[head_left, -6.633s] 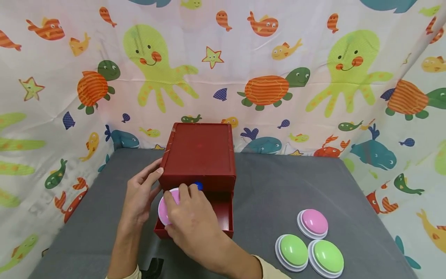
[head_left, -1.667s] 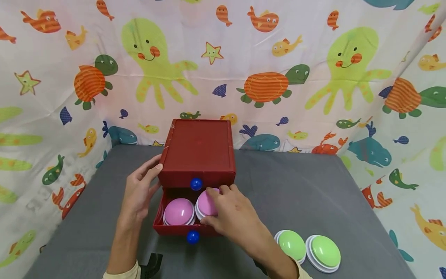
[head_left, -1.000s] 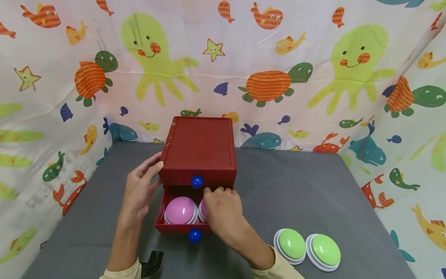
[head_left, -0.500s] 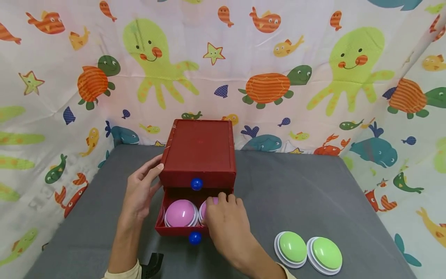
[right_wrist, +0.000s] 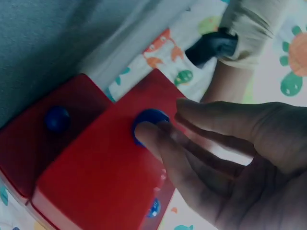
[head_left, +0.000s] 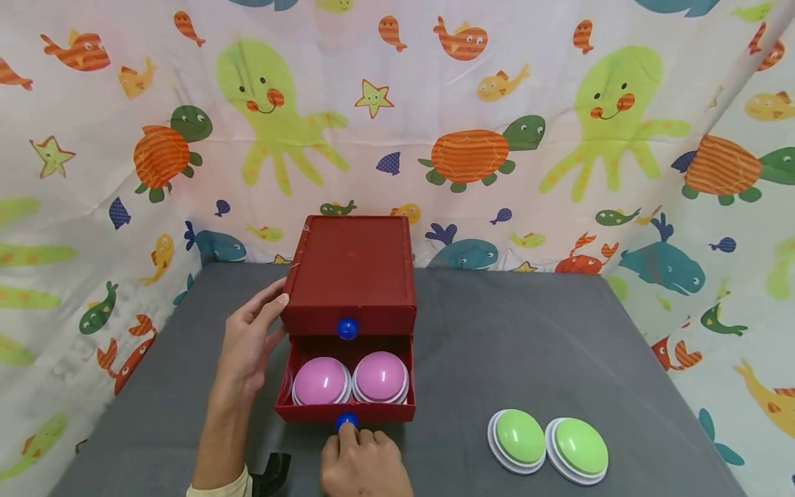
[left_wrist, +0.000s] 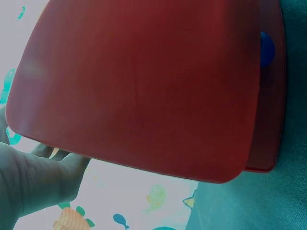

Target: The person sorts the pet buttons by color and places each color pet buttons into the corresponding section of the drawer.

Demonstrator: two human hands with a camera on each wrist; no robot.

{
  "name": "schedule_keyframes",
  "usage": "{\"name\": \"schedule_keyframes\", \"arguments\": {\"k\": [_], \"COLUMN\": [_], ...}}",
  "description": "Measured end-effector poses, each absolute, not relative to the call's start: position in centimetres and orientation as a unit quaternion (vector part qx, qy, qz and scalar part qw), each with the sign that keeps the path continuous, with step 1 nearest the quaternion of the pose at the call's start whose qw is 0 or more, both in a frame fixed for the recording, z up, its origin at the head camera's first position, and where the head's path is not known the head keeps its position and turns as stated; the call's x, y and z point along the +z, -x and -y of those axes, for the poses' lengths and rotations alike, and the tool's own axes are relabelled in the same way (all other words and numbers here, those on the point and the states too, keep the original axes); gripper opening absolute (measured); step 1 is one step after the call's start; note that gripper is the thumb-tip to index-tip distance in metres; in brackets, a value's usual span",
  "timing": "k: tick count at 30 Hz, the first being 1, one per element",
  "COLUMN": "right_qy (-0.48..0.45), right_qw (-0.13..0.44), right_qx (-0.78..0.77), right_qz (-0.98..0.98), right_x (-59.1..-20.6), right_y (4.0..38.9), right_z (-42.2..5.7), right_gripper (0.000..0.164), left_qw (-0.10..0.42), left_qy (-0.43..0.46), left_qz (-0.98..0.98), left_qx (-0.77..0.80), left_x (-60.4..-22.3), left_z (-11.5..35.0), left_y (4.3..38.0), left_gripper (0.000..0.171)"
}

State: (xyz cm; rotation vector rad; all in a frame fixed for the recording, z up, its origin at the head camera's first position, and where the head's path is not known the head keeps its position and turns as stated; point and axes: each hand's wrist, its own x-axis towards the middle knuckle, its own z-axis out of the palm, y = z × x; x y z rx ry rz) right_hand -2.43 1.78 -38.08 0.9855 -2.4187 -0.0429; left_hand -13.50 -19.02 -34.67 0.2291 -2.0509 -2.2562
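Note:
A red two-drawer box (head_left: 350,266) stands on the grey table, its lower drawer (head_left: 298,413) pulled out. Side by side inside it sit two pink dome push buttons, a left one (head_left: 319,379) and a right one (head_left: 380,376), both on white bases. My left hand (head_left: 248,342) rests against the box's left side, thumb at the front corner; the left wrist view shows the hand (left_wrist: 41,177) at the red wall. At the lower drawer's blue knob (right_wrist: 149,120), my right hand (right_wrist: 230,158) touches with a fingertip, thumb apart from the knob. The upper drawer is closed.
Two green dome push buttons, one nearer (head_left: 520,438) and one further right (head_left: 580,449), lie at the table's right front. A sea-animal curtain (head_left: 410,83) surrounds the back and sides of the table (head_left: 497,331).
My right hand has set the second pink push button, earlier on the table, into the drawer, let go and moved down to the lower knob. My left hand has stayed at the box.

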Motion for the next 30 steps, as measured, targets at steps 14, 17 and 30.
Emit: {"name": "schedule_keyframes", "arguments": {"k": [14, 17, 30], "right_qy": [-0.324, -0.330, -0.353], "right_qw": [0.183, 0.203, 0.173], "right_qx": [-0.064, -0.051, -0.019], "right_qz": [0.926, 0.920, 0.919], "right_x": [-37.5, -37.5, -37.1], "right_y": [3.3, 3.5, 3.9], "right_z": [-1.5, -1.6, -1.7], "right_gripper": [0.036, 0.027, 0.028], "left_qw": [0.042, 0.047, 0.044], "left_qy": [-0.081, -0.087, -0.086], "left_qz": [0.666, 0.670, 0.674], "left_qx": [-0.740, -0.736, -0.733], "left_x": [-34.7, -34.6, -34.6], "left_z": [18.8, 18.8, 18.7], "left_y": [13.5, 13.5, 13.6], "left_gripper": [0.059, 0.060, 0.059]}}
